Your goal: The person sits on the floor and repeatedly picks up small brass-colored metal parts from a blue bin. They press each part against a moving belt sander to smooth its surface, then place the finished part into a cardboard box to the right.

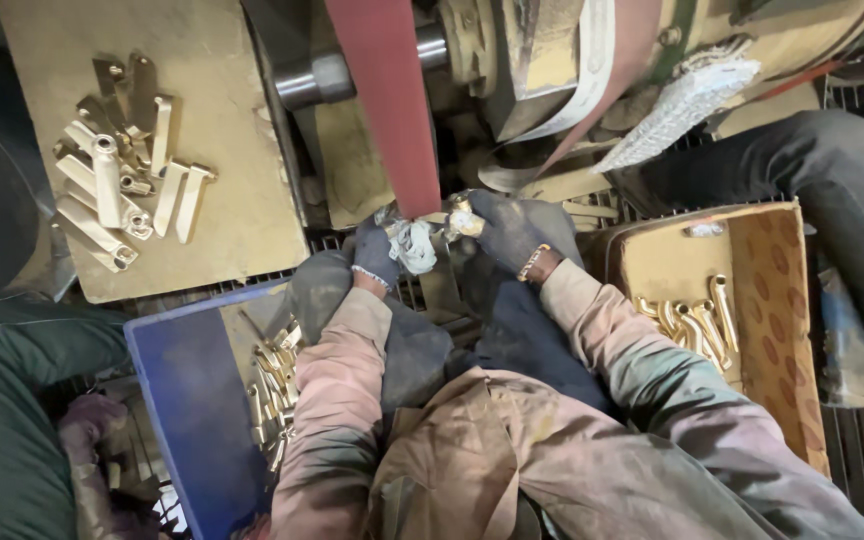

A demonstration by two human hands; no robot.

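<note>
Holding a small brass part (464, 222) against the red belt (392, 110), left hand (384, 252) and right hand (507, 232) both clamped around it.

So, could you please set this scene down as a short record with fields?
Left hand: gloved, holding a grey rag against the small brass piece
Right hand: gloved, gripping that piece at the red sanding belt
Left tray: blue plastic crate with brass parts
Right box: brown cardboard box with curved brass parts
Upper left: brass handles piled on a dusty board
</note>
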